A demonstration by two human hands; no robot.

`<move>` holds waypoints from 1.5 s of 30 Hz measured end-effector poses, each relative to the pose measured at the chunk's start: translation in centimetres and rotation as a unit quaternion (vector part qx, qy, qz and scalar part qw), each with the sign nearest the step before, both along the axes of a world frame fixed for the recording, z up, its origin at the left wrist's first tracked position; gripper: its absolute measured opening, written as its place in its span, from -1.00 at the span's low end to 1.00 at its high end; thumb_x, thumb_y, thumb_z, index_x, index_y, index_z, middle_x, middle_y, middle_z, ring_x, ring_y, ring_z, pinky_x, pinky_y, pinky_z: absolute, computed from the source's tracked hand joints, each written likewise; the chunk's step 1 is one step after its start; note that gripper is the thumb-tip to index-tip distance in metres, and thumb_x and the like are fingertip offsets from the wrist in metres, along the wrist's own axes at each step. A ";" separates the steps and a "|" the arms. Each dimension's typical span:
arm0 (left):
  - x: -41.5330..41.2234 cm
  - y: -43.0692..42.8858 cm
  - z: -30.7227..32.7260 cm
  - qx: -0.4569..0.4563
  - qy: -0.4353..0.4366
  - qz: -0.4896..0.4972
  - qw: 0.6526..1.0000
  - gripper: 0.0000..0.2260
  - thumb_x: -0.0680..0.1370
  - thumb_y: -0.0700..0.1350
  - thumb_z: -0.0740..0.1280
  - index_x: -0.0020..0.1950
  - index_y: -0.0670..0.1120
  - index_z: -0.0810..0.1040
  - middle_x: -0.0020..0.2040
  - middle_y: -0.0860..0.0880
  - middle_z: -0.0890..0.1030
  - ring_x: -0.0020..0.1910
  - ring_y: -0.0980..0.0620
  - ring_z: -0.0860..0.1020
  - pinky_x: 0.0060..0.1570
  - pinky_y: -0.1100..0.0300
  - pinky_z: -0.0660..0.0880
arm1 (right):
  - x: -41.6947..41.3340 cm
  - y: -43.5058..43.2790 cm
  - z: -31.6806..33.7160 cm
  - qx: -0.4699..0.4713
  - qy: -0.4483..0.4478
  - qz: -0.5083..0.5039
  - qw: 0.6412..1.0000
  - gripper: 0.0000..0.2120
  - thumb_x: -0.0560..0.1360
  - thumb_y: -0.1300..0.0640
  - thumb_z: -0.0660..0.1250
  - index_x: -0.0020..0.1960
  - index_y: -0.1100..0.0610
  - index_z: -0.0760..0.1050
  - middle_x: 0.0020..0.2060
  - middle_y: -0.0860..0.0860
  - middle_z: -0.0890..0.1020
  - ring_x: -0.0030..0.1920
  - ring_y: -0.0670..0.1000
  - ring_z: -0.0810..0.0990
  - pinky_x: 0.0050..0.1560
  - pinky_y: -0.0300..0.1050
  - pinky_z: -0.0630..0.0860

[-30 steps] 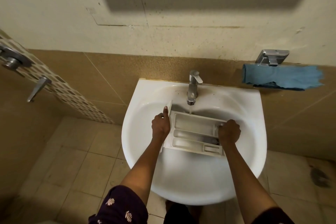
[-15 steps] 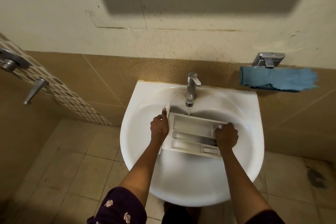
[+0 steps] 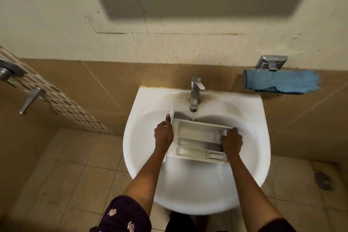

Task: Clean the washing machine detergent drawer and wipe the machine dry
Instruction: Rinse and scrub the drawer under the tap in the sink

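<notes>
A white plastic detergent drawer (image 3: 197, 137) with several compartments lies inside the white sink (image 3: 197, 190), its back edge under the chrome tap (image 3: 194, 96). A thin stream of water falls from the tap onto the drawer's far edge. My left hand (image 3: 163, 133) grips the drawer's front panel at its left end, forefinger stretched along the panel. My right hand (image 3: 231, 142) is closed over the drawer's right end, knuckles up; what its fingers press on is hidden.
A blue cloth (image 3: 280, 84) hangs on a chrome wall holder (image 3: 271, 63) to the right of the sink. A metal door handle (image 3: 31, 100) sticks out on the left wall. Beige floor tiles surround the sink, with a dark stain (image 3: 323, 181) at the right.
My right hand has slid a little towards the far right corner of the drawer. The left hand and the drawer have stayed in place; the camera view has shifted slightly.
</notes>
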State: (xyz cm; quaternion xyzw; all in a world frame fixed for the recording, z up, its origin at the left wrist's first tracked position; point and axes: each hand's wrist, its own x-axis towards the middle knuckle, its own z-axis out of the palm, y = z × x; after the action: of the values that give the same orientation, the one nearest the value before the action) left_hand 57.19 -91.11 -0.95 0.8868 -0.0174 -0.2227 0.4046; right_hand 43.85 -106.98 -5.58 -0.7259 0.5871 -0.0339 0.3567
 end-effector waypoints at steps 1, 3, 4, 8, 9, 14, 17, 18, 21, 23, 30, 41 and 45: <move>0.0 0.0 0.0 0.001 0.002 0.000 1.000 -0.37 0.61 0.20 -0.06 0.18 -0.28 0.53 0.16 -0.27 0.56 0.17 -0.24 0.48 0.24 -0.06 0.39 | -0.1 0.1 0.1 -0.017 -0.004 -0.005 1.000 -0.71 0.50 0.26 0.28 0.18 0.36 0.40 0.08 0.32 0.56 0.11 0.31 0.53 0.07 0.04 0.46; -0.1 0.0 0.1 0.002 0.009 0.001 1.000 -0.37 0.61 0.21 -0.06 0.19 -0.27 0.53 0.16 -0.27 0.56 0.18 -0.25 0.47 0.24 -0.06 0.39 | -0.1 0.2 0.3 -0.031 -0.009 -0.014 0.999 -0.74 0.51 0.23 0.29 0.13 0.36 0.43 0.05 0.32 0.57 0.09 0.31 0.54 0.05 0.05 0.47; -0.1 0.0 0.1 0.001 0.009 0.001 1.000 -0.38 0.61 0.21 -0.06 0.19 -0.27 0.53 0.16 -0.27 0.56 0.18 -0.24 0.47 0.24 -0.06 0.38 | 0.0 0.1 0.2 -0.026 -0.007 -0.016 1.000 -0.74 0.51 0.24 0.28 0.14 0.36 0.43 0.06 0.32 0.57 0.09 0.32 0.53 0.06 0.05 0.47; -0.1 0.0 0.3 -0.003 0.007 -0.003 1.000 -0.41 0.62 0.19 -0.06 0.19 -0.24 0.53 0.16 -0.26 0.57 0.17 -0.23 0.48 0.22 -0.03 0.38 | 0.7 -0.1 0.1 0.039 0.011 0.000 0.999 -0.65 0.51 0.29 0.25 0.26 0.34 0.32 0.17 0.33 0.48 0.20 0.32 0.46 0.16 0.07 0.43; -0.1 0.0 0.3 -0.003 0.009 -0.004 1.000 -0.41 0.62 0.19 -0.06 0.20 -0.24 0.53 0.16 -0.25 0.57 0.17 -0.23 0.48 0.23 -0.04 0.38 | 0.7 -0.2 0.1 0.050 0.018 0.005 0.999 -0.64 0.51 0.28 0.25 0.27 0.33 0.31 0.19 0.32 0.45 0.22 0.31 0.44 0.19 0.07 0.41; 0.0 0.0 0.3 -0.011 0.010 -0.003 1.000 -0.43 0.63 0.17 -0.06 0.22 -0.23 0.51 0.19 -0.23 0.56 0.19 -0.21 0.48 0.24 0.00 0.36 | 1.8 0.9 1.5 0.048 -0.062 -0.012 0.997 -0.79 0.49 0.29 0.23 0.06 0.24 0.57 0.06 0.20 0.60 0.13 0.21 0.53 0.13 -0.07 0.42; 0.1 -0.1 0.2 -0.013 0.018 -0.002 1.000 -0.43 0.62 0.18 -0.05 0.24 -0.22 0.51 0.20 -0.22 0.56 0.19 -0.20 0.49 0.24 -0.01 0.36 | 4.4 2.2 4.0 0.307 -0.335 -0.208 0.866 -0.79 0.56 0.31 0.16 -0.18 0.23 0.52 -0.30 0.15 0.61 -0.22 0.08 0.57 -0.08 -0.12 0.52; 0.1 -0.1 0.2 -0.013 0.019 -0.002 1.000 -0.43 0.62 0.18 -0.06 0.23 -0.22 0.51 0.19 -0.22 0.56 0.18 -0.20 0.49 0.24 0.00 0.37 | 5.2 2.5 4.6 0.406 -0.412 -0.263 0.772 -0.77 0.58 0.33 0.12 -0.18 0.27 0.49 -0.34 0.15 0.60 -0.24 0.06 0.56 -0.03 -0.12 0.53; 0.0 -0.1 0.2 -0.013 0.015 -0.001 1.000 -0.43 0.62 0.18 -0.06 0.22 -0.22 0.52 0.16 -0.22 0.57 0.16 -0.20 0.50 0.22 0.00 0.39 | 6.9 3.1 5.2 0.510 -0.483 -0.291 0.649 -0.75 0.60 0.34 0.05 -0.11 0.36 0.47 -0.35 0.20 0.64 -0.14 0.12 0.55 0.05 -0.02 0.55; 0.0 -0.1 0.2 -0.011 0.013 -0.002 1.000 -0.42 0.62 0.18 -0.07 0.21 -0.22 0.53 0.14 -0.22 0.58 0.14 -0.19 0.51 0.21 0.00 0.40 | 7.9 3.4 5.5 0.528 -0.495 -0.303 0.620 -0.75 0.59 0.35 0.04 -0.12 0.36 0.47 -0.43 0.20 0.63 -0.17 0.12 0.55 -0.19 -0.07 0.61; 0.1 -0.3 0.2 -0.005 0.014 0.001 1.000 -0.44 0.63 0.17 -0.06 0.23 -0.20 0.52 0.16 -0.22 0.58 0.15 -0.18 0.51 0.20 0.02 0.39 | 10.2 3.4 5.6 0.567 -0.461 -0.210 0.650 -0.86 0.33 0.37 0.04 -0.25 0.22 0.34 -0.58 0.06 0.41 -0.40 -0.03 0.29 -0.38 -0.24 0.19; 0.0 -0.2 0.4 -0.030 0.009 0.010 0.999 -0.47 0.64 0.14 -0.03 0.15 -0.22 0.54 0.09 -0.19 0.60 0.11 -0.18 0.53 0.16 0.05 0.40 | 2.8 1.2 6.3 0.550 -0.533 -0.226 0.602 -0.85 0.13 0.34 0.23 -0.50 0.14 0.32 -0.55 0.00 0.34 -0.58 -0.04 0.32 -0.57 -0.31 0.28; 0.0 -0.1 0.0 -0.036 0.007 0.008 0.999 -0.48 0.63 0.14 -0.03 0.08 -0.21 0.56 0.05 -0.20 0.61 0.08 -0.19 0.54 0.15 0.04 0.41 | -0.3 -0.3 6.8 0.521 -0.377 -0.171 0.746 -0.84 0.34 0.36 0.08 -0.34 0.15 0.31 -0.47 0.05 0.38 -0.57 -0.05 0.38 -0.57 -0.31 0.33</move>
State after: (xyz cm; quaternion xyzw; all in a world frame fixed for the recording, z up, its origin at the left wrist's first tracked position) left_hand 57.17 -91.23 -0.95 0.8702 -0.0157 -0.2250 0.4380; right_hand 43.56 -107.28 1.22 -0.2428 0.4456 -0.0541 0.8600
